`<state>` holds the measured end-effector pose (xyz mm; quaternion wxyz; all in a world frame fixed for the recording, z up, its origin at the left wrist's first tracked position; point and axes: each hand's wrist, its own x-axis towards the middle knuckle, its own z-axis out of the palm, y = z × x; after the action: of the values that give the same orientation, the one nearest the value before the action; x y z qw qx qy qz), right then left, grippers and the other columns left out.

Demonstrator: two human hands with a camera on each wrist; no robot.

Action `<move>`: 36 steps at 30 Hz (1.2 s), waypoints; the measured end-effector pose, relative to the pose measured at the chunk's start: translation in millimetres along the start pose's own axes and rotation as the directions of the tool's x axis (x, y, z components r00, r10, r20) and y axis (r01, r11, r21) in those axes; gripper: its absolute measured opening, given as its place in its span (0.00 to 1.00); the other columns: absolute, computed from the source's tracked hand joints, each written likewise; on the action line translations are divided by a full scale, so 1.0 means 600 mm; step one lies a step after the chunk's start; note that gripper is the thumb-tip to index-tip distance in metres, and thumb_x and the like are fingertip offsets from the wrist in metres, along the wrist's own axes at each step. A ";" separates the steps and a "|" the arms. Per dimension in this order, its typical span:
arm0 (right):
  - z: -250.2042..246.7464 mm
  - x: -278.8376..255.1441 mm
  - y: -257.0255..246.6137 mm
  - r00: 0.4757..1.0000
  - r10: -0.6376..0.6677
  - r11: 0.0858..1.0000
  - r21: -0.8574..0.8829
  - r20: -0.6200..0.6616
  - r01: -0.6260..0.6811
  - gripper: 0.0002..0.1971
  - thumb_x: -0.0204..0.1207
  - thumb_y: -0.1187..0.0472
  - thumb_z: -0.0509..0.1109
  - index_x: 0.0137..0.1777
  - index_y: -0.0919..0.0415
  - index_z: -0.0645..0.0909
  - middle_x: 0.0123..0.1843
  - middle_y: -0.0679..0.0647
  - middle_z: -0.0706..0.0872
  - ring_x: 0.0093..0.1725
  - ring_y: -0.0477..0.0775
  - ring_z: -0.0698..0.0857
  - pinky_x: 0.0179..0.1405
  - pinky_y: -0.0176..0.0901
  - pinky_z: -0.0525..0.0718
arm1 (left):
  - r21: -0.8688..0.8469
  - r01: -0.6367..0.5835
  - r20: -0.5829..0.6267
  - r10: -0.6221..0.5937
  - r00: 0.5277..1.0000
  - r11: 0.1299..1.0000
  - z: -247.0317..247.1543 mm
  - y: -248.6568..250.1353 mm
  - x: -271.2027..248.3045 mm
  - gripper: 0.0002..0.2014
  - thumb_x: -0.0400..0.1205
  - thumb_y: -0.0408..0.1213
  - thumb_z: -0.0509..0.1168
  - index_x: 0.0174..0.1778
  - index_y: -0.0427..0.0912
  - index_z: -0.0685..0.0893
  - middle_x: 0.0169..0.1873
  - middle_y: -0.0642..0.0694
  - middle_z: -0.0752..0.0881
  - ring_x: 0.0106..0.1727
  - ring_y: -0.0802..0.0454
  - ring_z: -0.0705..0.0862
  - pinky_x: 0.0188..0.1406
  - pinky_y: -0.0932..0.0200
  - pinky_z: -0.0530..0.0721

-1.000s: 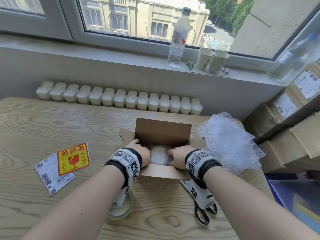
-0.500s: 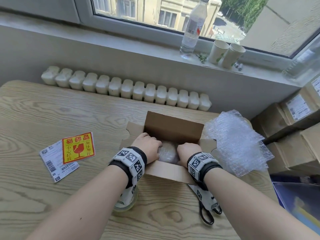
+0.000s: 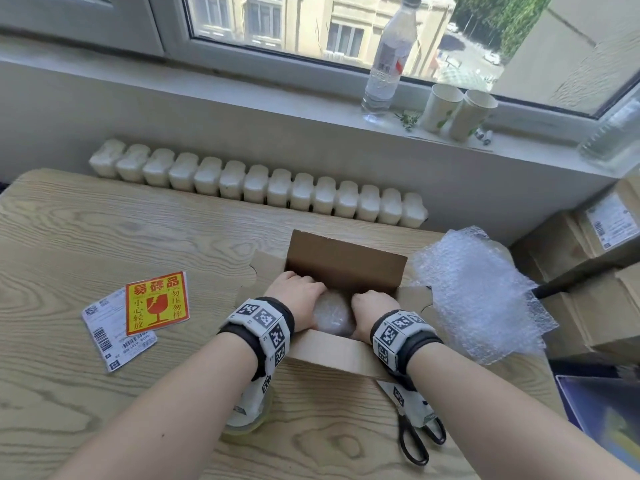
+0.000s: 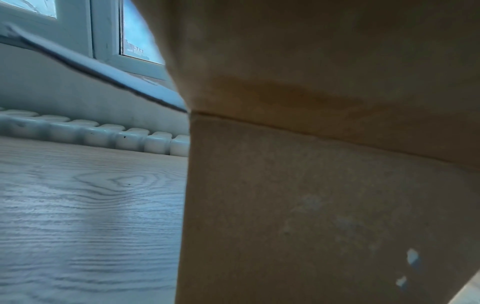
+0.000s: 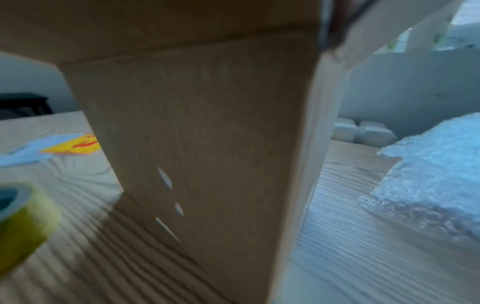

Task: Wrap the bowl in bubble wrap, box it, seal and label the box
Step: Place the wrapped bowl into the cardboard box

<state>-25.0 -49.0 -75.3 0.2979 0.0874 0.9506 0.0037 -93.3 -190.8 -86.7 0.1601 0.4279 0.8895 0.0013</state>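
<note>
Both hands are down inside the open cardboard box (image 3: 346, 261), left hand (image 3: 298, 299) on the left side of the wrapped bowl (image 3: 333, 315), right hand (image 3: 372, 311) on its right. Fingers of both curl down around the bundle and disappear behind it; fingertips hidden, so depth of the grip cannot be read. Bowl itself not visible, only cloudy bubble wrap between the two hands.

Left to right on the tabletop (image 3: 138, 237): white barcode label (image 3: 104, 336) partly covered by the red and yellow fragile sticker (image 3: 157, 303); tape roll (image 3: 242, 422) mostly hidden under the left forearm; box at centre with rear flap upright; scissors (image 3: 415, 441) near the right wrist, blades hidden under the wrist strap; loose bubble wrap sheet (image 3: 481, 292) just right of the box. Stacked cartons at far right are cut off by the frame edge.

Left wrist view: almost all blurred cardboard wall, no fingers seen. Right wrist view: same wall, blurred; tape roll (image 5: 23, 222) cut off at the left edge, bubble wrap sheet (image 5: 428, 174) at right.

Versus a second ago: hands sit closer together and lower on the bundle, less of the wrapped bowl shows between them. Labels, scissors and loose sheet unchanged on the tabletop.
</note>
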 end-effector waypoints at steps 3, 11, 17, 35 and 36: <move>0.012 0.008 -0.007 0.996 0.005 0.999 -0.038 0.091 -0.002 0.12 0.76 0.60 0.68 0.56 0.64 0.84 0.57 0.59 0.88 0.56 0.60 0.87 0.43 0.44 0.78 | 0.002 0.002 -0.018 -0.002 1.000 1.000 0.004 0.000 -0.004 0.25 0.76 0.48 0.65 0.70 0.49 0.75 0.65 0.49 0.80 0.66 0.49 0.77 0.70 0.57 0.62; 0.003 -0.006 -0.006 0.998 0.004 0.987 0.162 -0.059 0.006 0.06 0.72 0.55 0.66 0.38 0.57 0.77 0.47 0.57 0.87 0.48 0.62 0.86 0.38 0.42 0.76 | -0.020 0.012 -0.038 -0.013 0.999 1.000 0.002 0.001 -0.003 0.27 0.74 0.51 0.67 0.70 0.49 0.75 0.64 0.49 0.80 0.66 0.49 0.77 0.68 0.57 0.63; -0.039 -0.009 -0.001 0.971 0.177 0.888 0.452 -0.163 -0.086 0.15 0.74 0.52 0.63 0.29 0.57 0.69 0.36 0.56 0.79 0.40 0.60 0.77 0.36 0.42 0.71 | -0.126 0.025 -0.005 -0.025 1.000 0.992 -0.014 -0.009 -0.007 0.41 0.68 0.58 0.73 0.75 0.50 0.67 0.65 0.48 0.79 0.67 0.48 0.76 0.71 0.56 0.65; -0.079 -0.043 0.033 0.964 0.111 0.959 0.280 -0.242 -0.040 0.17 0.76 0.45 0.63 0.48 0.58 0.85 0.45 0.53 0.88 0.50 0.57 0.86 0.38 0.43 0.76 | -0.293 0.044 -0.023 -0.053 0.998 0.955 -0.039 0.004 0.005 0.22 0.84 0.48 0.57 0.75 0.50 0.69 0.69 0.48 0.78 0.68 0.47 0.76 0.67 0.56 0.68; -0.078 -0.049 0.037 0.956 0.098 0.969 0.245 -0.275 -0.028 0.17 0.76 0.45 0.63 0.56 0.53 0.84 0.52 0.50 0.88 0.56 0.56 0.85 0.44 0.44 0.76 | -0.256 0.040 -0.038 -0.052 0.998 0.966 -0.040 0.007 0.007 0.21 0.85 0.50 0.56 0.73 0.50 0.69 0.66 0.48 0.81 0.66 0.47 0.77 0.66 0.56 0.66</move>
<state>-24.1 -29.8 -18.7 0.1449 0.1516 0.9737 -0.0886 -99.7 -181.7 -64.4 0.1939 0.3829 0.8950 0.1216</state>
